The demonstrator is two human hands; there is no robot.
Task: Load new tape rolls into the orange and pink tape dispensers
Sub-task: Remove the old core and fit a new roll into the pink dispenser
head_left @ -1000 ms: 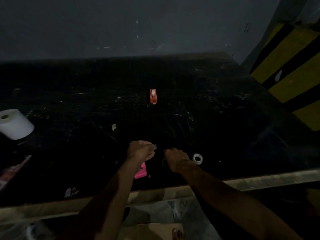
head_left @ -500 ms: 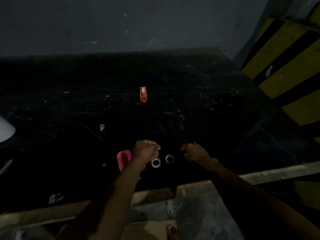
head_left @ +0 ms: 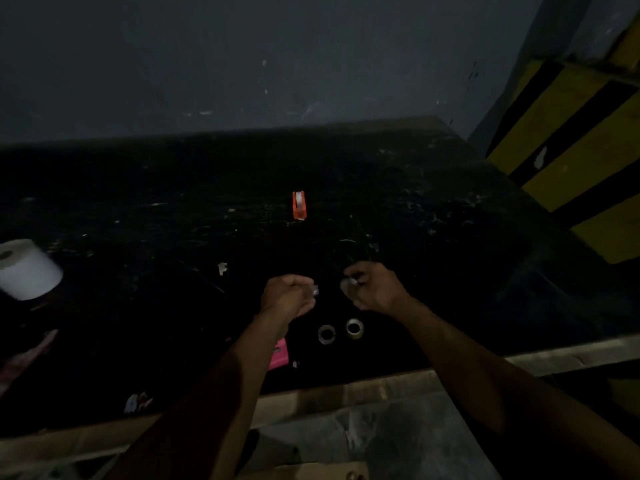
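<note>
The head view is dim and somewhat blurred. A dark, scuffed counter (head_left: 450, 237) fills the middle of the picture, with a grey wall behind it and a yellow-and-black striped pillar (head_left: 581, 140) at the right.

Both hands are raised just above the counter near its front edge, close to each other but apart. The left hand (head_left: 289, 296) is curled into a loose fist, its fingers (head_left: 301, 284) drawn together around a small pale object (head_left: 315, 291) that shows at the fingertips; what the object is cannot be told. The right hand (head_left: 375, 287) is also curled, fingers pinched on a small whitish piece (head_left: 348, 284), too blurred to identify.

Two tape rolls lie flat on the counter just in front of the hands, side by side: the left tape roll (head_left: 326, 334) and the right tape roll (head_left: 354, 328). The pink dispenser (head_left: 280, 353) lies near the front edge, partly hidden under the left forearm. The orange dispenser (head_left: 299, 205) stands well apart, farther back at the middle of the counter, with a white roll visible in it.

A white paper roll (head_left: 29, 270) lies on its side at the far left.
</note>
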